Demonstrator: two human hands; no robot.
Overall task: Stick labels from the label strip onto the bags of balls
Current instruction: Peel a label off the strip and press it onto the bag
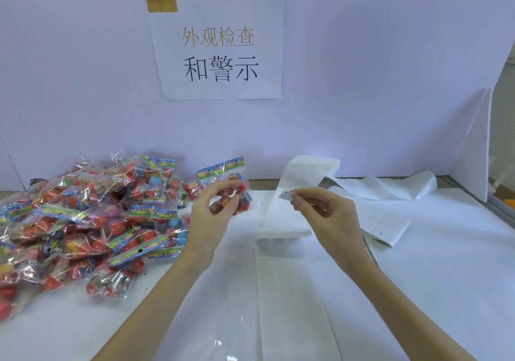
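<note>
My left hand (207,215) holds a clear bag of red balls (232,192) with a colourful header card, lifted above the white table. My right hand (324,211) pinches a small printed label (285,195) between thumb and fingertips, just right of the bag and apart from it. Behind the label, the white label strip (301,182) rises from the table and folds over toward the wall. A heap of several more bags of balls (83,221) covers the left side of the table.
A long backing strip (289,299) runs down the table toward me. More loose strip (390,187) lies crumpled at the back right, beside a lined sheet (381,225). A white partition with a paper sign (220,48) stands behind; a foam board (473,148) leans at the right.
</note>
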